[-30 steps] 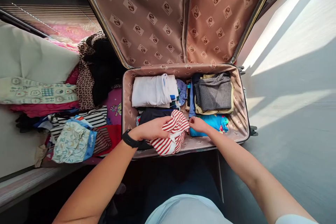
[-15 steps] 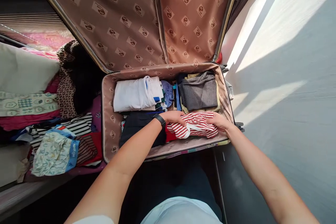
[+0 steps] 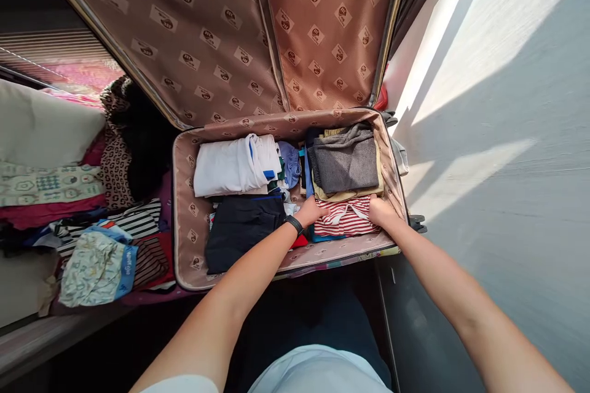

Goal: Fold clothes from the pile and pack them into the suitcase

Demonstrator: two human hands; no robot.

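A red-and-white striped garment with a white tie lies folded in the front right of the open suitcase. My left hand is closed on its left edge, a dark band around the wrist. At the opposite edge my right hand grips the cloth with curled fingers, partly hidden. Just behind it is a stack topped by folded grey trousers. Black folded clothing fills the front left, and a white folded garment lies behind that. Blue clothing is tucked between the rear stacks.
The suitcase lid stands raised at the back, with patterned brown lining. On the left are piled clothes, including pale printed underpants and a leopard-print cloth. A pale wall rises close on the right.
The striped garment has gone from bunched to flatter and squarer, lower in the suitcase. Both hands stayed at its edges, my left shifting slightly down. The view moved a little.
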